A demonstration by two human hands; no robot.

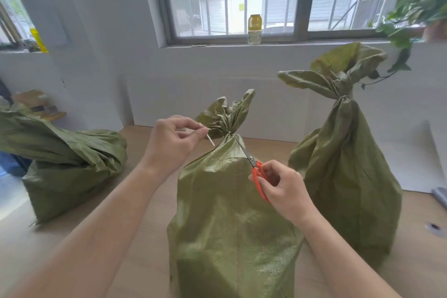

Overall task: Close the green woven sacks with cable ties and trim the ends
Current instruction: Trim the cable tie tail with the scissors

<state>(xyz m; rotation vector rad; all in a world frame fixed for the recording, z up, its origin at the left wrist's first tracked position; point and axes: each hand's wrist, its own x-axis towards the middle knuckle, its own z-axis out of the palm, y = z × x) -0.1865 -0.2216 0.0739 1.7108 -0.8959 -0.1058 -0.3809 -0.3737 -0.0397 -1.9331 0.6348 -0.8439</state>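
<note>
Now the left hand is pinching the white tie end at ten o'clock of the middle sack neck, while the right hand is gripping orange scissors, blades pointing at the neck. Tied sack is standing at three o'clock, slumped sack lying at nine, bare table showing between them.

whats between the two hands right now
In the head view, the tied neck of the middle sack sits between the left hand and right hand, with the scissors blades reaching toward it.
</note>
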